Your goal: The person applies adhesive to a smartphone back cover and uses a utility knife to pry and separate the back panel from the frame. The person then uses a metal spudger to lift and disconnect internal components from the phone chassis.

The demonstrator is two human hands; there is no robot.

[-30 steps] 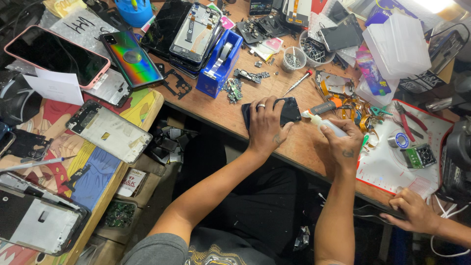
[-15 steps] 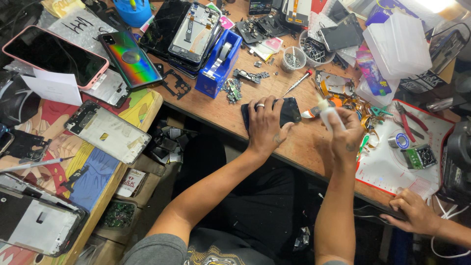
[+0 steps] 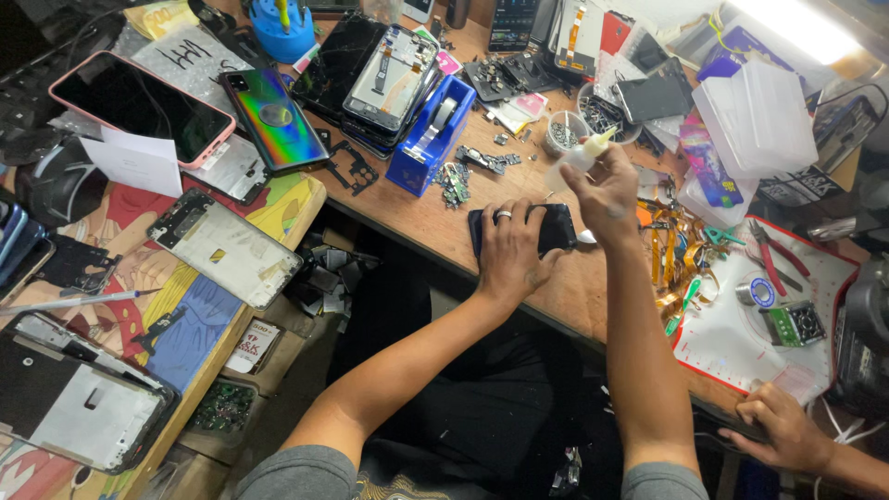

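Observation:
My left hand, a ring on one finger, lies flat on a small dark phone at the middle of the wooden workbench and holds it down. My right hand is raised just above and right of the phone. Its fingers are closed around a small white squeeze bottle whose pale nozzle points up and to the right. The bottle hangs over the bench, clear of the phone.
A blue tape dispenser, stacked phones and screens and loose parts crowd the far bench. A white mat with pliers and flex cables lies to the right. Another person's hand rests at the lower right. Phone frames cover the left table.
My right hand has lifted the white bottle from bench level up and to the left, turning its nozzle upward. My left hand has stayed on the phone.

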